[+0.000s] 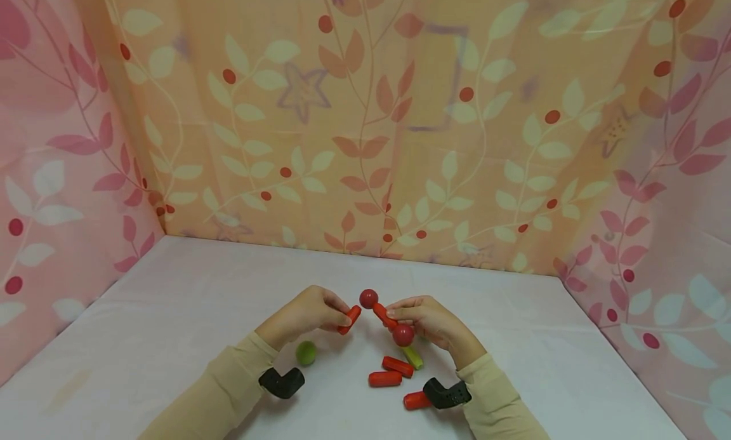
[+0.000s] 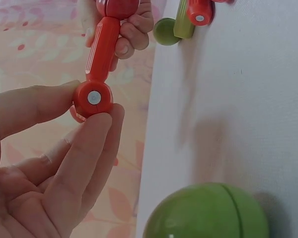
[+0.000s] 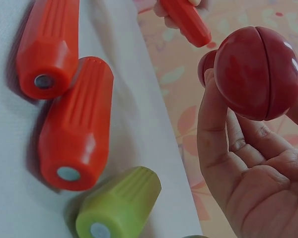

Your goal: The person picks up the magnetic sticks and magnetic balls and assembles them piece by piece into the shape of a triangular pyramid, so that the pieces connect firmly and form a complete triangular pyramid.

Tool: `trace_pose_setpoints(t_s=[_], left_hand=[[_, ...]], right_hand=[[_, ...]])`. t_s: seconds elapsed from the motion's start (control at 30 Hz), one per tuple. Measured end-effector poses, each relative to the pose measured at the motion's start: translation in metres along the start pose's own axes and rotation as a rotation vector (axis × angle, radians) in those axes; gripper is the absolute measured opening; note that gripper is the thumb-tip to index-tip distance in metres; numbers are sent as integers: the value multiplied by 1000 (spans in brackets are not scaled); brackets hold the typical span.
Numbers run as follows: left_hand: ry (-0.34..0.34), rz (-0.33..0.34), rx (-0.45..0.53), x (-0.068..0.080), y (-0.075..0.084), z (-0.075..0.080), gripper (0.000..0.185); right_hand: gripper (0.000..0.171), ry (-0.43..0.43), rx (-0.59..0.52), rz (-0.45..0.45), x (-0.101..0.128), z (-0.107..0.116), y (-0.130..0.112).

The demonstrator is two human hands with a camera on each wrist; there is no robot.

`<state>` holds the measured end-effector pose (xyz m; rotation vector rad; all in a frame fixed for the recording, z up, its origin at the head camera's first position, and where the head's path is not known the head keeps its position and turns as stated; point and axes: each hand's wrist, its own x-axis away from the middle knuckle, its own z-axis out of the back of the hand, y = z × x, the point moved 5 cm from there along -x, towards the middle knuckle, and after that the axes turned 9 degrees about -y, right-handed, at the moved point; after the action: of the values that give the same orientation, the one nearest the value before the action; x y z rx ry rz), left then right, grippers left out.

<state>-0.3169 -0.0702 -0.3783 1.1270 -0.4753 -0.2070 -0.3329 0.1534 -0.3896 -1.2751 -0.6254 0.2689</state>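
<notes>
My left hand [image 1: 313, 310] pinches a red magnetic rod [image 1: 350, 320] between thumb and fingertips; its silvery round end faces the left wrist camera [image 2: 94, 97]. My right hand [image 1: 433, 320] holds a second red rod [image 1: 383, 314] with a glossy red ball at each end. The far ball [image 1: 368, 298] points toward the left hand's rod, and the near ball [image 3: 258, 73] fills much of the right wrist view. In the head view a small gap shows between the left rod and the far ball. Both hands are raised over the white table.
A green ball [image 1: 306, 353] lies below the left hand. Near the right hand lie a yellow-green rod [image 1: 413, 358] and red rods [image 1: 398, 366], one partly behind the black wrist camera [image 1: 447, 393]. Another green ball [image 2: 166, 31] sits beside the yellow-green rod. Patterned curtains [image 1: 365, 110] surround the table.
</notes>
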Motion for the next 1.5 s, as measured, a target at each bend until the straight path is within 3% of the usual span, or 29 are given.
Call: trace_pose_setpoints(t_s=[0.47, 0.87, 1.27, 1.5], left_hand=[[1, -31, 21, 2, 4, 0, 16], [78, -52, 12, 2, 4, 7, 14], [106, -39, 25, 0, 7, 12, 14], [84, -57, 33, 0, 7, 10, 15]], right_hand=[[38, -11, 1, -2, 1, -3, -3], [34, -20, -24, 5, 1, -7, -4], [31, -53, -64, 21, 0, -9, -3], [36, -59, -79, -4, -2, -9, -1]])
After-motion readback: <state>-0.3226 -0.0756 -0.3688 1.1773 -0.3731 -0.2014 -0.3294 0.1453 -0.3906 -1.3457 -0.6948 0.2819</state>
